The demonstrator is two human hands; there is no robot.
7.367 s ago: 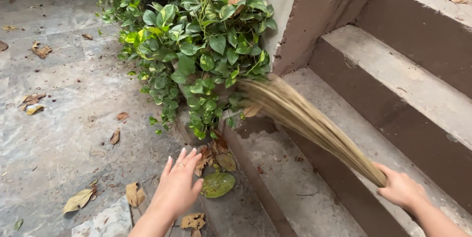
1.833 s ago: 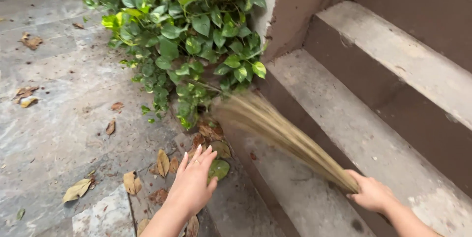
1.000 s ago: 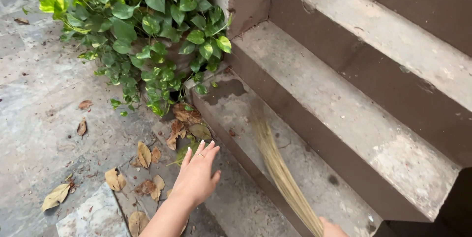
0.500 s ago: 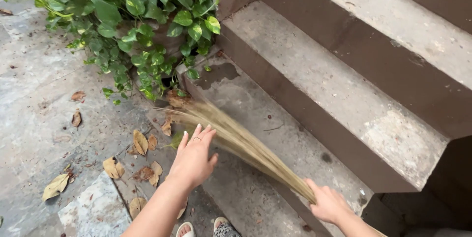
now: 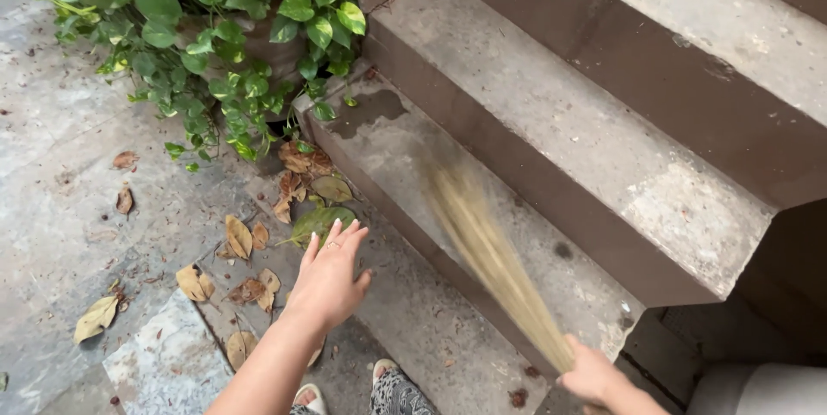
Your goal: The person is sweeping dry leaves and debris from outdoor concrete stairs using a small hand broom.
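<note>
grass broom [image 5: 487,251], bristles blurred over the lowest concrete step [image 5: 405,165], right hand [image 5: 593,376] grip closed round its bound end at low slant to brush the tread; left hand [image 5: 327,281] empty, fingers spread above dry leaves [image 5: 258,286], apparently for balance.

Soft, even daylight with faint shadows; only the broom [image 5: 491,260] is smeared by motion blur.

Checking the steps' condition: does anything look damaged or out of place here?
Yes: dry brown leaves lie heaped beside the lowest concrete step, under the green potted plant, and that step's surface is chipped and stained.
</note>
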